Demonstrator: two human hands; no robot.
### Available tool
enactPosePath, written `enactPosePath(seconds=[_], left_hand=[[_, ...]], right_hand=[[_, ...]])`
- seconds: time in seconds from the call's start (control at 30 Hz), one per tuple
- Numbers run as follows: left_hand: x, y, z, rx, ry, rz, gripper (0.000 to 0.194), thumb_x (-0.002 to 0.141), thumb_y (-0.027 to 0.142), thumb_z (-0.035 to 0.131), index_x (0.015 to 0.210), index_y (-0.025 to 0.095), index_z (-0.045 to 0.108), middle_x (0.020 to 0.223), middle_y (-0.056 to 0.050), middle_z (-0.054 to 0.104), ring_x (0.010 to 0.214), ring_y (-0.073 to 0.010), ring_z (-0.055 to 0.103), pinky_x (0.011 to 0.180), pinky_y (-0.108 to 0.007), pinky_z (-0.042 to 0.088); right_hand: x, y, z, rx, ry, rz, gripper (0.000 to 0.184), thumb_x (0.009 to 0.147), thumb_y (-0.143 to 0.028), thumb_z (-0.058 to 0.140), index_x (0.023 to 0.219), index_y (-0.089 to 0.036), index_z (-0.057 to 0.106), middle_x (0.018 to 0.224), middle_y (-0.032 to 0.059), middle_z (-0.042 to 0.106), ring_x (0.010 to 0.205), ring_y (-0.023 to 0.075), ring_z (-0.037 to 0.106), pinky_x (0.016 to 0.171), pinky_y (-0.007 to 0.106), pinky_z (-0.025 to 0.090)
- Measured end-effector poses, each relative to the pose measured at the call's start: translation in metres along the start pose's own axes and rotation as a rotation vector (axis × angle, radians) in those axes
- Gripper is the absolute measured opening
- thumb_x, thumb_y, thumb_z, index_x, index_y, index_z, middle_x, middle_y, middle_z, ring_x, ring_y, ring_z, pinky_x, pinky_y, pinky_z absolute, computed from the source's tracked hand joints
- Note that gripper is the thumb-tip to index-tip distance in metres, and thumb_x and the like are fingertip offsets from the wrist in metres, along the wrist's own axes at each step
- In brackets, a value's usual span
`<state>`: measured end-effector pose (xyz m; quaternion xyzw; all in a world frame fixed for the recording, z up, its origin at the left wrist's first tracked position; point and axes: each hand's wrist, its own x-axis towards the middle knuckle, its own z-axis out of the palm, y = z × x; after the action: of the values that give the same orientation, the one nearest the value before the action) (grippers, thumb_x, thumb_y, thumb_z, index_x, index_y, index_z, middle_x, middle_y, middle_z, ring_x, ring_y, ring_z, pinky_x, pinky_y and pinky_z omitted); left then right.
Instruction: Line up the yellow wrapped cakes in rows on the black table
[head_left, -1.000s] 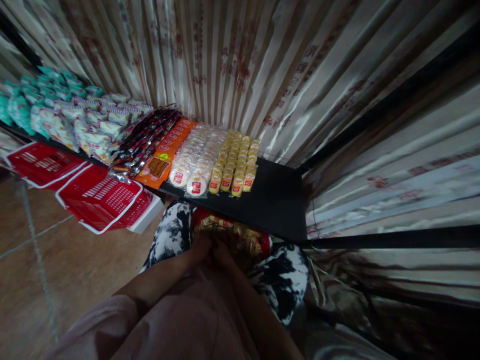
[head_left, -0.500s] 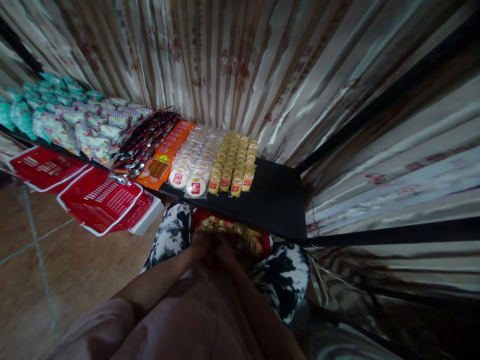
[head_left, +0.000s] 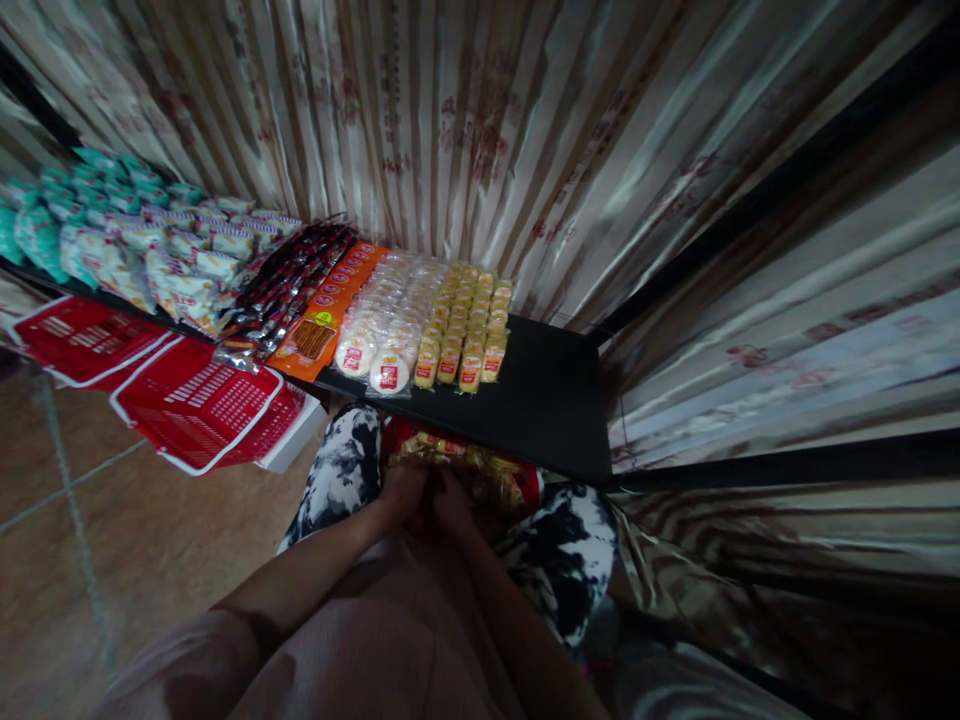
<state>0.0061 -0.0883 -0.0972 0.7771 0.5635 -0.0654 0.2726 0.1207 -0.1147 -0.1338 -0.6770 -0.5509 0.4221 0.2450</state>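
Observation:
Between my knees sits a red container (head_left: 534, 488) holding several yellow-wrapped snack packets (head_left: 510, 478). My left hand (head_left: 405, 487) and my right hand (head_left: 450, 503) are close together at its near side, low among the packets. Shadow hides the fingers of both, so I cannot see what they hold. Just beyond, on a black shelf (head_left: 555, 400), similar yellow snack packets (head_left: 470, 365) stand in rows. Beside them are rows of round white crackers (head_left: 388, 372) in clear wrappers.
Further left along the shelf lie an orange snack pack (head_left: 311, 338), dark shiny packets (head_left: 289, 285), white snack bags (head_left: 180, 285) and green bags (head_left: 41, 235). Red baskets (head_left: 202, 400) with white handles stand below on the tiled floor. A patterned curtain (head_left: 465, 120) hangs behind, with black bars at right.
Both hands stay inside the red container, with only slight shifts among the packets. The view has moved a little; the goods on the shelf stand as before.

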Motion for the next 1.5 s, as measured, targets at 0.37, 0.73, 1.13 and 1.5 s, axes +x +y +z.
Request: enactPosePath(seconds=[0.37,0.73,1.13,1.5], left_hand=[[-0.003,-0.008,-0.073,-1.008,0.018,-0.091,0.021,0.075,0.022,0.046,0.080,0.013,0.064,0.064,0.000,0.061,0.054,-0.0101,0.054,0.052,-0.019,0.042],[-0.001,0.013,-0.102,-1.367,0.030,-0.111,0.017,0.076,0.025,0.045,0.074,0.015,0.058,0.052,0.004,0.054,0.045,-0.0073,0.049,0.046,-0.017,0.040],[0.027,0.055,-0.108,-1.338,0.123,0.026,0.024,0.085,0.024,0.044,0.100,0.013,0.058,0.079,-0.001,0.061,0.061,-0.0063,0.057,0.056,-0.016,0.047],[0.054,0.074,-0.096,-0.804,0.312,0.067,0.027,0.079,0.015,0.048,0.101,0.016,0.065,0.100,-0.005,0.061,0.079,-0.0109,0.058,0.071,-0.020,0.052]], right_hand=[[-0.017,-0.039,-0.060,-0.023,0.031,-0.352,0.042,0.082,-0.029,0.050,0.123,-0.020,0.053,0.122,0.0084,0.058,0.111,0.0208,0.053,0.099,0.039,0.039],[-0.024,-0.072,-0.084,-0.094,0.154,-0.380,0.040,0.080,-0.031,0.057,0.119,-0.024,0.057,0.111,0.0057,0.063,0.104,0.0217,0.055,0.093,0.037,0.043],[0.008,-0.060,-0.108,0.177,0.419,-0.159,0.045,0.074,-0.044,0.060,0.110,-0.018,0.056,0.098,0.0079,0.063,0.082,0.0189,0.060,0.067,0.029,0.051],[0.073,-0.078,-0.125,-0.116,0.759,-0.074,0.045,0.073,-0.048,0.057,0.104,-0.015,0.056,0.096,0.0114,0.062,0.081,0.0222,0.053,0.073,0.032,0.041]])
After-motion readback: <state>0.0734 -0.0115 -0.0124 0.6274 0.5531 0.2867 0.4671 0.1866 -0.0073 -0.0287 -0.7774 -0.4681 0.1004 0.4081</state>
